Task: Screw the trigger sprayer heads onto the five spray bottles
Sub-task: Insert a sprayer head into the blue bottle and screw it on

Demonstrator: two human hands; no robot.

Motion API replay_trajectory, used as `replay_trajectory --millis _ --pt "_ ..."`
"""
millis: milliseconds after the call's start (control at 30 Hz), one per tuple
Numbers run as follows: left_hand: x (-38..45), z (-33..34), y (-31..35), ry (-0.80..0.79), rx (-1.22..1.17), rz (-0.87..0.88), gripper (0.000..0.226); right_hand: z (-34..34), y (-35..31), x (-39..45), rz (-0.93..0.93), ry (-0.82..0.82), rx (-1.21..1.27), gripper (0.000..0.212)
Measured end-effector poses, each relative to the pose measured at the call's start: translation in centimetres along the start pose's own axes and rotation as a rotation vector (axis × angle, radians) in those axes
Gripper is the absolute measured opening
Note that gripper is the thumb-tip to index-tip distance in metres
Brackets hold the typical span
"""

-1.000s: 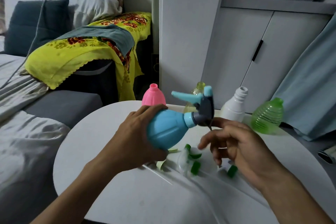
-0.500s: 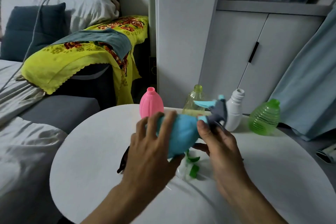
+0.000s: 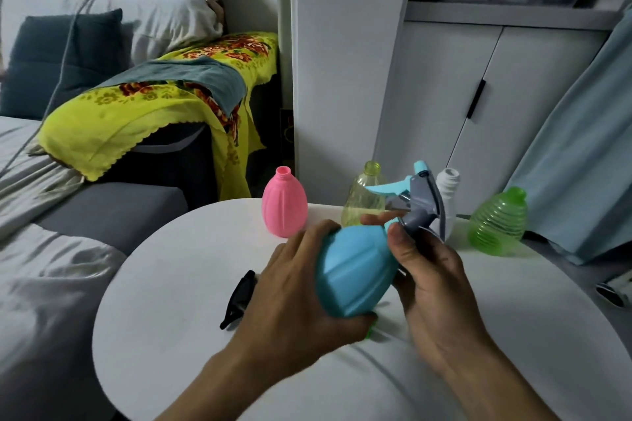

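Blue plastic bulb bottle (image 3: 352, 270) lies tilted above the white round worktop (image 3: 164, 284), neck pointing up and right; your left hand (image 3: 294, 297) cups its belly, your right hand (image 3: 427, 270) pinches the grey-and-blue trigger sprayer head (image 3: 422, 203) at the collar.
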State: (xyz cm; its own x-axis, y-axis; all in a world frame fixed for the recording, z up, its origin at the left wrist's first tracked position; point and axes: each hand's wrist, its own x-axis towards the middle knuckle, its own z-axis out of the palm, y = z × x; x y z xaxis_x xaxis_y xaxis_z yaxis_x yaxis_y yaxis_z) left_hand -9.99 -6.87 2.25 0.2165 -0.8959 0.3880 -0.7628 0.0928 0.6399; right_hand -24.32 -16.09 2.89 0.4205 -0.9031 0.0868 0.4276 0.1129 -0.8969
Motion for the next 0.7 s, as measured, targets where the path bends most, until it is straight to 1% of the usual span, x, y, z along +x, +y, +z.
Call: replay_trajectory --millis 100,167,200,233,267,367,433,500,567,600,700 --pt "0.8 -1.0 -0.6 -0.216 -0.307 -0.136 0.097 -0.6 -1.1 0.5 0.019 -0.213 0.146 0.048" --pt "1.2 -1.3 -0.6 -0.315 -0.419 -0.196 0.094 -0.8 -1.4 0.7 0.032 -0.26 0.159 0.044" --pt "1.2 -1.3 -0.4 -0.328 -0.434 -0.202 0.091 -0.8 -1.4 0.7 0.028 -0.253 0.145 0.04" --pt "1.2 -1.2 -0.3 -0.311 -0.425 -0.194 0.089 -0.7 -1.3 0.7 0.015 -0.235 0.128 0.038" --pt "1.1 -1.0 -0.2 -0.259 -0.384 -0.17 0.088 -0.6 -1.1 0.7 -0.008 -0.212 0.111 0.037" --pt "0.4 0.1 0.2 -0.04 -0.179 -0.078 0.089 -0.3 -0.5 0.7 -0.097 -0.124 0.031 0.039" --pt "0.2 0.5 0.4 0.04 -0.122 -0.059 0.091 -0.2 -0.6 0.8 -0.105 -0.116 0.019 0.039" --pt "0.3 0.5 0.1 0.034 -0.086 -0.031 0.09 -0.4 -0.8 0.9 -0.042 -0.161 0.078 0.033" --pt "0.3 0.5 -0.2 0.034 0.015 0.027 0.093 -0.6 -1.1 1.0 -0.001 -0.214 0.146 0.02" --pt "0.3 0.6 -0.1 0.055 0.072 0.061 0.095 -0.6 -1.1 1.0 -0.002 -0.218 0.157 0.019" --pt "0.1 1.1 0.6 0.088 0.147 0.146 0.097 -0.7 -1.3 1.0 -0.049 -0.166 0.153 0.032"
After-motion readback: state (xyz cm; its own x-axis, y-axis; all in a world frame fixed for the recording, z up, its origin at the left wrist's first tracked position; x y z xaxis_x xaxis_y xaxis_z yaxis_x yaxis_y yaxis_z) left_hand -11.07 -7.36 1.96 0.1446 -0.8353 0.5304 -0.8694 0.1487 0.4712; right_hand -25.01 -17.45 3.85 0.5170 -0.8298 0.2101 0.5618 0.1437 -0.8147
